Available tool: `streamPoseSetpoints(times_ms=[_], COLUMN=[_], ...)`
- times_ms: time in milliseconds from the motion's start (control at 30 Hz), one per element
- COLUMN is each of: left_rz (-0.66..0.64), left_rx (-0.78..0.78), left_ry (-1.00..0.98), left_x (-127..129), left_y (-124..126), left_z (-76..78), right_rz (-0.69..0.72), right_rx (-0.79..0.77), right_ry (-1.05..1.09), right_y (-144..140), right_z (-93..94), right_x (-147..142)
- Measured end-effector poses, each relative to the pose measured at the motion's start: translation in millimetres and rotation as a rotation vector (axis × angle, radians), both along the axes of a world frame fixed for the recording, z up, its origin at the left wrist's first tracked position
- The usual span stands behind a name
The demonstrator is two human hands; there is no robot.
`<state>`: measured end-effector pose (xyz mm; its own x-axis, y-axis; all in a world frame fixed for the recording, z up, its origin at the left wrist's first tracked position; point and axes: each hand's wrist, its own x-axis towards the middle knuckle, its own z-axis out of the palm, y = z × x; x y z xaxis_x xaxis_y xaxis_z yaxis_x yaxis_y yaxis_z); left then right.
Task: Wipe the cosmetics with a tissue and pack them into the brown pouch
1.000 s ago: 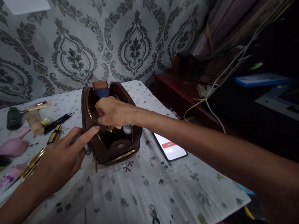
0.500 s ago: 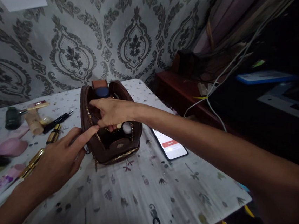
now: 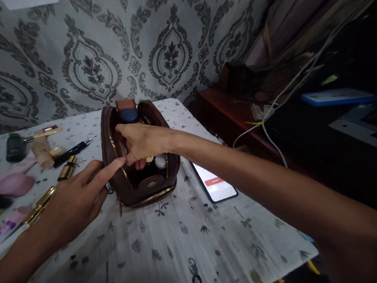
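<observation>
A brown leather pouch [image 3: 152,187] stands unzipped in the middle of a table covered with a patterned white cloth [image 3: 178,243]. My right hand [image 3: 142,141] reaches down into its open top, fingers curled among the items inside; whether it grips one is hidden. A white-capped bottle [image 3: 161,160] and a blue-capped jar [image 3: 129,116] show inside the pouch. My left hand [image 3: 76,202] rests on the table at the pouch's left side, its index finger pressing against the zipper edge.
Cosmetics lie at the left: gold tubes [image 3: 67,168], a black pen [image 3: 72,152], a dark green jar [image 3: 13,148], a pink sponge [image 3: 12,184]. A lit phone [image 3: 213,184] lies right of the pouch. White cables [image 3: 267,122] hang over a dark red shelf [image 3: 231,114].
My right hand has pushed its fingers deeper into the pouch. The left hand has stayed at the zipper edge.
</observation>
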<state>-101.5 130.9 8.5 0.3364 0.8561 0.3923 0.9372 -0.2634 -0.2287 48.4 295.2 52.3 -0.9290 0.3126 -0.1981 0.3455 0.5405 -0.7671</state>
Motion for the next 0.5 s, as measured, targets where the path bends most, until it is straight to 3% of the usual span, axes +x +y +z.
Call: streamPoseSetpoints(times_ms=[200, 400, 500], left_rz=[-0.003, -0.01, -0.022], left_rx=[-0.043, -0.064, -0.063], left_ry=[-0.001, 0.03, 0.038], left_x=[-3, -5, -6], left_y=[0, 1, -1], left_z=[2.0, 6.5, 5.9], right_rz=[0.001, -0.006, -0.019], right_rx=[0.101, 0.088, 0.2], right_ry=[-0.05, -0.082, 0.006], right_y=[-4, -7, -7], right_z=[10.4, 21.5, 28.1], right_x=[3, 7, 18])
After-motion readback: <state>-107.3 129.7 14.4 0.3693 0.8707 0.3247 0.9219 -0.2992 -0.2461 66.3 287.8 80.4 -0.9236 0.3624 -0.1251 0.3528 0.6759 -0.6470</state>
